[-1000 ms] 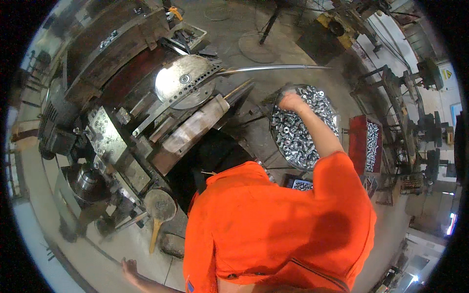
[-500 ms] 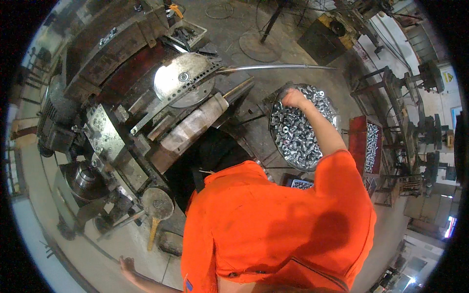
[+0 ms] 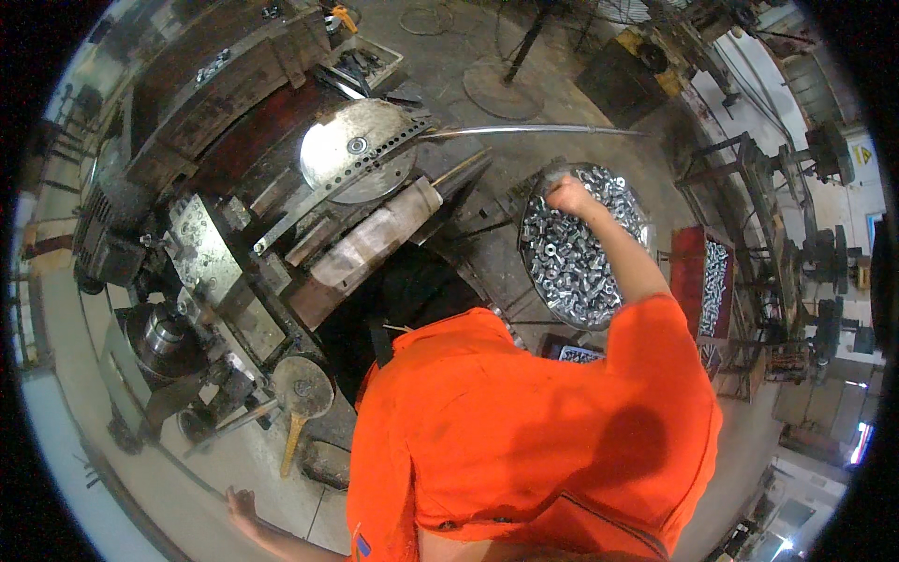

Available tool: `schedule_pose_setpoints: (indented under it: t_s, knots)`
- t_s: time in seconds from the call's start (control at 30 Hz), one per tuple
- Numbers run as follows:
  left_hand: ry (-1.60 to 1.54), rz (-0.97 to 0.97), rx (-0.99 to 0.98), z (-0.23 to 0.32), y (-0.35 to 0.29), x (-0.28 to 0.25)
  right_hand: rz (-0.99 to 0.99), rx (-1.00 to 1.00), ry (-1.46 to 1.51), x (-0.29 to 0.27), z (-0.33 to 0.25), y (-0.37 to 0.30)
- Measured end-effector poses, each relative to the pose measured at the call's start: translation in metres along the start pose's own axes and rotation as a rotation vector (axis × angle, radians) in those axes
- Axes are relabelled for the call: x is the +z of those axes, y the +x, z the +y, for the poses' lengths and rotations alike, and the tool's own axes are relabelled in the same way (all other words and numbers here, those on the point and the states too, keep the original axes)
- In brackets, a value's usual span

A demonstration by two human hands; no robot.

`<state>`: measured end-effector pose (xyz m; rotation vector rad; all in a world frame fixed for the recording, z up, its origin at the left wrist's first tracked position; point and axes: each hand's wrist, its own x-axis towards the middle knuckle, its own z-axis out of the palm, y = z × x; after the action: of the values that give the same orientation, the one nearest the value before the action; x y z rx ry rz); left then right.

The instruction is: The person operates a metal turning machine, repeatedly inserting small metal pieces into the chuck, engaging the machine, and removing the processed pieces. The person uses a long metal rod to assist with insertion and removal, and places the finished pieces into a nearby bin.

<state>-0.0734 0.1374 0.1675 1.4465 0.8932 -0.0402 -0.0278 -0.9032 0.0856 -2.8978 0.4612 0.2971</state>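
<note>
At the far edge of a large round tub (image 3: 530,267) is my right hand (image 3: 569,195), its fingers curled closed. A greyish shape shows by the fingertips, too blurred to name. Small shiny metal fittings (image 3: 573,267), short and cylinder-like, fill the tub around and below the hand. My left hand (image 3: 242,506) hangs low at the left, out over the pale floor. Its fingers are apart and nothing shows in them.
Left of the tub stands a machine with a round metal disc (image 3: 328,155) and a long lever bar (image 3: 534,129). A yellow-handled round pan (image 3: 304,386) lies lower left. A red bin (image 3: 690,272) of metal parts stands at the right.
My right hand stays at the tub's far edge, slightly lower in the picture. The left hand's fingers have shifted a little. The whole view has moved slightly.
</note>
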Motion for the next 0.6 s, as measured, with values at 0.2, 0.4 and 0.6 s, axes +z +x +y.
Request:
schedule_pose_setpoints:
  t_s: [0.2, 0.4, 0.6]
  knots:
    - [-0.093, -0.164, 0.036, -0.015, 0.022, -0.048, -0.043, 0.213, -0.028, -0.031, -0.051, -0.021]
    - [0.101, 0.101, 0.073, -0.006, 0.019, 0.01, -0.285, 0.211, -0.329, -0.039, -0.057, -0.026]
    - [0.825, 0.273, 0.142, 0.018, -0.034, 0.038, -0.099, 0.213, -0.105, -0.07, -0.044, -0.019]
